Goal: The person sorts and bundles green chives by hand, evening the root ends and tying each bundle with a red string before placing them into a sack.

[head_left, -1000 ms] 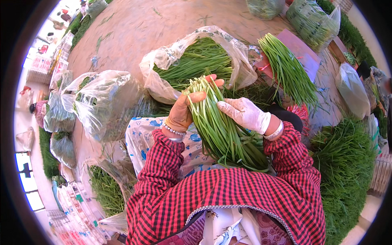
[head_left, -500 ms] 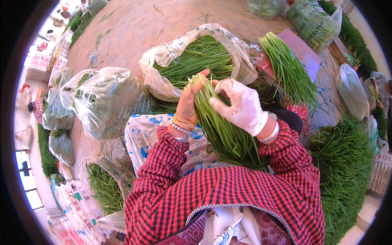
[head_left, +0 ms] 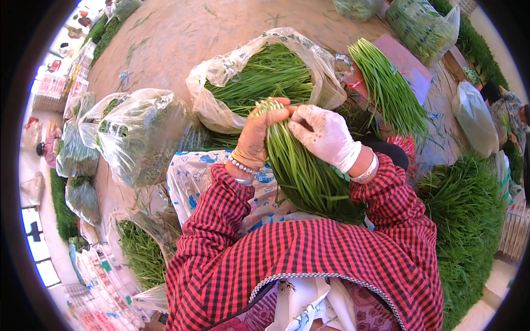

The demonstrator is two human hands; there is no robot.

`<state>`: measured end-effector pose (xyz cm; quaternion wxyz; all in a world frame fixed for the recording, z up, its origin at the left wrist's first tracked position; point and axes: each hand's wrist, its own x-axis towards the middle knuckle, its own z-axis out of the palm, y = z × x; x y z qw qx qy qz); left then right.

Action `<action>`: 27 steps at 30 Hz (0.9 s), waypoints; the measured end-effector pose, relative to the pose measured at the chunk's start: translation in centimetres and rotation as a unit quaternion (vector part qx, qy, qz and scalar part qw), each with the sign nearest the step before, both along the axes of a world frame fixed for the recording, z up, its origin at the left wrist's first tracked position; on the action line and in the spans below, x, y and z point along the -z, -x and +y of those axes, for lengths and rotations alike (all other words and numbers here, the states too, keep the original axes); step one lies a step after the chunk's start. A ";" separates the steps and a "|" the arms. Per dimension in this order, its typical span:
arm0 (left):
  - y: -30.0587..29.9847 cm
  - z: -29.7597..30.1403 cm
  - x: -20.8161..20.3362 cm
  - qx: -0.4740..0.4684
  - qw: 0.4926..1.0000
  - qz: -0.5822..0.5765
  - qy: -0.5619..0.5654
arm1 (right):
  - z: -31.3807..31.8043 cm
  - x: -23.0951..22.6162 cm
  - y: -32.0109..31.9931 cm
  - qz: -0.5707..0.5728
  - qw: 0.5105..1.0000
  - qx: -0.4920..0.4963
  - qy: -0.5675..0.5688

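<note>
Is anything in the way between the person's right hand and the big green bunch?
Nothing visible, except the white glove on the right hand. That hand is right at the green bunch, next to the left hand gripping it.

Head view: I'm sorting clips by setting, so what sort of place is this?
Probably a produce packing area: an open plastic bag of greens, a large leafy heap at right, and a filled bag at left.

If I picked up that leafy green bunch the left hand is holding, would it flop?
The leafy green bunch would probably flop at its dark end, where long thin leaves curve and spread. The pale end, gathered in the left hand, looks straighter, so perhaps stiffer. No tie shows, so leaves might slip out.
</note>
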<state>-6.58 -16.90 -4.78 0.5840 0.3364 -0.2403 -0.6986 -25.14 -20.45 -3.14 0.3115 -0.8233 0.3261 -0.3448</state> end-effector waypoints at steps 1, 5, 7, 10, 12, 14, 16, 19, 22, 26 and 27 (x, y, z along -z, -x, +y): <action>-0.1 -0.2 -0.1 -0.023 1.000 0.002 -0.006 | -0.1 -0.3 0.4 -0.022 0.998 -0.013 -0.052; -3.2 -2.2 -4.4 -0.128 0.988 -0.063 0.050 | -0.1 0.1 1.3 0.018 0.999 -0.015 0.040; -5.4 -2.4 -6.9 -0.185 0.976 -0.063 0.094 | -0.7 0.3 3.2 0.145 0.986 -0.058 -0.066; -10.1 -1.6 -10.6 -0.230 0.957 -0.107 0.140 | -4.3 4.2 6.8 0.400 0.907 -0.020 -0.131; -11.1 -2.1 -11.4 -0.248 0.947 -0.123 0.166 | -6.8 6.9 11.2 0.501 0.858 0.060 -0.096; -12.0 -2.1 -11.7 -0.268 0.935 -0.141 0.184 | -7.0 6.7 11.6 0.233 0.969 0.078 0.025; -12.8 -1.8 -10.9 -0.257 0.939 -0.146 0.178 | -6.0 0.6 7.2 0.107 0.981 0.040 0.159; -11.1 -2.4 -11.0 -0.241 0.945 -0.149 0.162 | -1.7 -5.7 0.9 0.034 0.950 -0.043 0.306; -7.7 -3.1 -10.4 -0.212 0.962 -0.115 0.125 | -0.1 -5.0 -2.7 0.053 0.946 -0.090 0.308; -8.9 -2.7 -10.1 -0.244 0.955 -0.111 0.129 | -1.0 0.2 -2.4 0.140 0.942 -0.018 0.304; -10.0 -2.0 -10.6 -0.248 0.951 -0.114 0.145 | -1.6 2.3 -1.0 0.169 0.940 -0.012 0.295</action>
